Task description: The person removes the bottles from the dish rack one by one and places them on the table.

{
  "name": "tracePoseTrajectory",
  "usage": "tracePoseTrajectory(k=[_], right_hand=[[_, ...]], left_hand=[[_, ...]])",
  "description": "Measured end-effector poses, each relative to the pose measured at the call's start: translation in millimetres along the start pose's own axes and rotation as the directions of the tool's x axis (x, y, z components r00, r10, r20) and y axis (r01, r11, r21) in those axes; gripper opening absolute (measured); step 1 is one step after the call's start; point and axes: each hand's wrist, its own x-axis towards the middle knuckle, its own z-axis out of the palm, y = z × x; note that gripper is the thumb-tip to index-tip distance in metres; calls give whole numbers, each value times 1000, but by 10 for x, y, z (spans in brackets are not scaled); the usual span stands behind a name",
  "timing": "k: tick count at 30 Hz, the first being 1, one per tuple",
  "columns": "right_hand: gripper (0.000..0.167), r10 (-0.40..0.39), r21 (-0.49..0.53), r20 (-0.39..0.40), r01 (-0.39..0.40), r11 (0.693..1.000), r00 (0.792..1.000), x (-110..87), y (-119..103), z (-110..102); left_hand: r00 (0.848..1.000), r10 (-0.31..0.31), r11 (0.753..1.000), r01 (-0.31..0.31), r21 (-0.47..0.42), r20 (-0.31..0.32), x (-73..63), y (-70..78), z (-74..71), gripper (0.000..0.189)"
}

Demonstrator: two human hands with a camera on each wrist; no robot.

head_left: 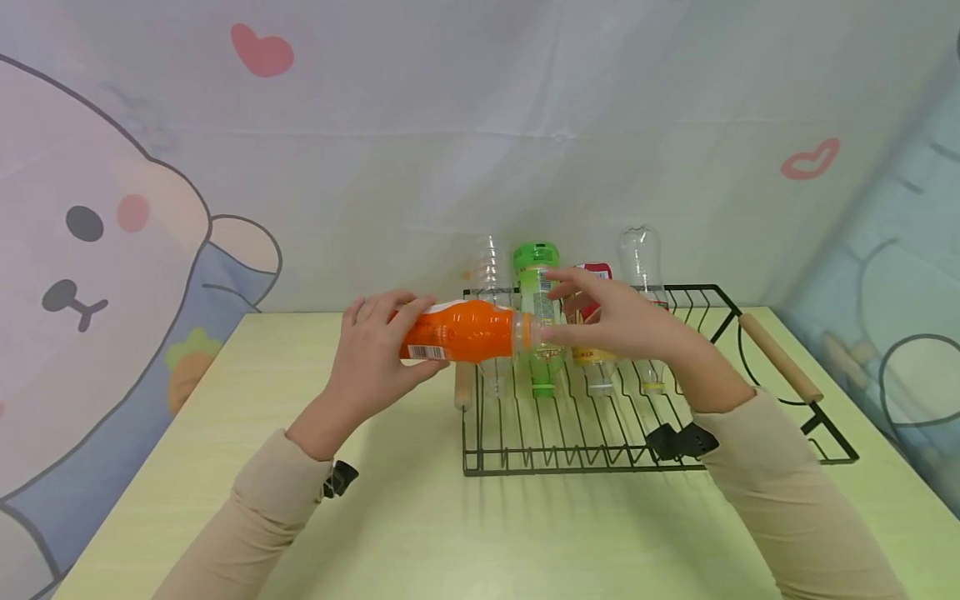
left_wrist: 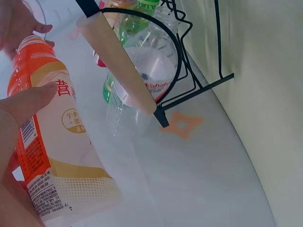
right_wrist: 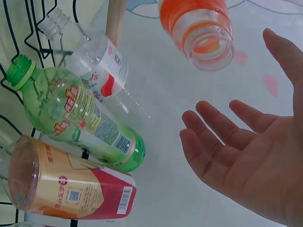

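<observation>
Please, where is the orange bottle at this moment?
In the head view, the orange bottle is near the picture's middle, held sideways in the left hand, its uncapped mouth facing the right hand.

Backdrop [head_left: 420, 167]: pale cloth, behind surface [head_left: 390, 525]
Bear print [head_left: 97, 167]: left of surface
Solid heart [head_left: 261, 53]: above surface's far-left corner
Hollow heart [head_left: 788, 170]: above its far-right corner

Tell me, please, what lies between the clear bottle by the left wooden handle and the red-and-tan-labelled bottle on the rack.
A translucent green plastic bottle lies between them on the wire rack; the right wrist view shows this.
</observation>
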Motion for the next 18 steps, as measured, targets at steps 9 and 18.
tracePoseTrajectory(k=[9, 18], right_hand=[[72, 71, 17, -133, -69, 997, 989, -49, 144, -105], [79, 175, 0, -213, -179, 984, 961, -37, 372, -225]], left_hand=[[994, -81, 996, 80, -28, -71, -67, -217, -105, 69], [972, -206, 976, 197, -88, -110, -169, -448, -194, 69]])
